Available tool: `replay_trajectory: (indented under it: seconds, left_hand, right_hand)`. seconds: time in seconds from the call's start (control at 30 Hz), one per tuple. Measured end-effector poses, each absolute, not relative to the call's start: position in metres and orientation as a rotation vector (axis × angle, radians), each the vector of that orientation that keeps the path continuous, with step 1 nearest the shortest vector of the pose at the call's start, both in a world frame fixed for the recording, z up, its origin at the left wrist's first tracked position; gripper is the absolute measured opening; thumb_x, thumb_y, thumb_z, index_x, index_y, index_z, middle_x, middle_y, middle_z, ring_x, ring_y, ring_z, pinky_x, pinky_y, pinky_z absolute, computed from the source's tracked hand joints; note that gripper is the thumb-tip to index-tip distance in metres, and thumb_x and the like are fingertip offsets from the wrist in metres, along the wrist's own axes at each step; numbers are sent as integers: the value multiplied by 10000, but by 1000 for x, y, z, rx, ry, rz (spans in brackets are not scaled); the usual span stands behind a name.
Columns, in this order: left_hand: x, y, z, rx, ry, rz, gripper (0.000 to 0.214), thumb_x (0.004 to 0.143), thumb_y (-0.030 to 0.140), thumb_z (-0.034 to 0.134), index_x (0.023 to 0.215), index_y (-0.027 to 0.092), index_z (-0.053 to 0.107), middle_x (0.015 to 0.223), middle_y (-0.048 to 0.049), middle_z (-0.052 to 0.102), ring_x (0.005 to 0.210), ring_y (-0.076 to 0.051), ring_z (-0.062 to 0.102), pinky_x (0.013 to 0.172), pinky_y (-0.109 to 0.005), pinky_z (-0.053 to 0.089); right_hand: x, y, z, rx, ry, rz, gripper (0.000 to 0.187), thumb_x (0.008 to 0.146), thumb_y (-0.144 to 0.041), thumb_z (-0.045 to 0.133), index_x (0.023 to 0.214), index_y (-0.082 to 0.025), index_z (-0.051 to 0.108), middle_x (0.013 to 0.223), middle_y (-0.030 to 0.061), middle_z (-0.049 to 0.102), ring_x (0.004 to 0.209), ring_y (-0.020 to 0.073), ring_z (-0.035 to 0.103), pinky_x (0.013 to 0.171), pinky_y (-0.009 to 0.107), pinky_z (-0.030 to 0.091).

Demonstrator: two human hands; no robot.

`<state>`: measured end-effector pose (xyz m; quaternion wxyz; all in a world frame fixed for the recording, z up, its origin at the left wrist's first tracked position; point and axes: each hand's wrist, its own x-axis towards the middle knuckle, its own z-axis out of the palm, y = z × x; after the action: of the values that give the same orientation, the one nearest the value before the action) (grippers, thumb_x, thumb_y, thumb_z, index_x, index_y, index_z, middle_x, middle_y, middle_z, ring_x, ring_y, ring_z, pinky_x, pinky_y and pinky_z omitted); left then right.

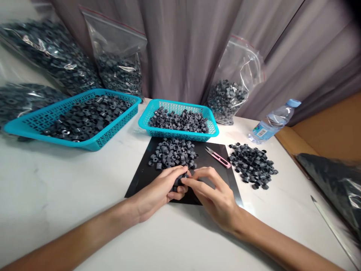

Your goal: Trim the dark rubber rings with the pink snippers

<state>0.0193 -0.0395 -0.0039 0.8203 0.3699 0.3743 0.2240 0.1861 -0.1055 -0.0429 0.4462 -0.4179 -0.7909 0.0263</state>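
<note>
My left hand [162, 188] is curled around several small grey hollow cylinders [178, 181], low over the black mat [139, 184]. The thumb and fingers of my right hand [217, 195] are bent together against these pieces, at the left fingertips. What exactly lies between the right fingertips is mostly hidden. Just beyond both hands, a pile of grey hollow cylinders [172, 152] covers the far part of the mat. Pink thread snips [218, 157] lie on the mat to the right of that pile. Thin dark rings [254, 165] are heaped on the white table, right of the mat.
Two blue baskets [97, 145] [180, 134] hold more grey cylinders. Behind them stand clear zip bags [121, 71] [229, 94] of pieces against a curtain [180, 49]. At right are a water bottle [270, 122], a cardboard box [332, 124] and a dark plastic bag [329, 180].
</note>
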Motion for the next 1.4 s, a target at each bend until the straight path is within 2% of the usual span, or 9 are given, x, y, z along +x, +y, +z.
replay_trajectory:
  seconds: [0.13,0.5,0.83,1.07,1.4]
  left_hand:
    - [20,-40,0,781,801,471,188,911,293,583,829,126,611,752,28,470,555,-26,350,471,-163,191]
    - [19,-40,1,727,810,502,154,860,260,640,800,119,633,767,11,511,577,-36,400,466,-166,203]
    - [20,-40,2,746,778,500,171,901,256,601,809,113,622,781,3,519,572,-27,399,460,-159,188]
    - [19,-43,0,731,853,547,171,825,322,704,882,161,689,922,-34,590,720,-98,507,579,-217,357]
    - [18,-45,-4,715,842,587,166,809,328,721,888,181,717,1008,-43,608,776,-112,496,594,-220,368]
  right_hand:
    - [187,-105,-44,-1007,-1930,61,417,912,-2,536,1240,-244,622,1015,66,590,980,177,607,841,359,540]
    - [187,-106,-35,-1075,-1911,153,377,925,-17,525,1176,-281,627,1000,59,577,927,174,597,815,351,530]
    - [186,-108,-34,-1182,-1700,144,333,947,-67,504,1186,-262,629,936,47,551,868,162,586,756,300,525]
    - [182,-111,-32,-1169,-1745,147,299,930,-73,525,1139,-253,640,946,54,534,814,165,611,713,313,543]
    - [180,-109,-30,-1194,-1734,201,186,914,-160,620,1084,-229,649,991,61,514,788,160,603,717,344,550]
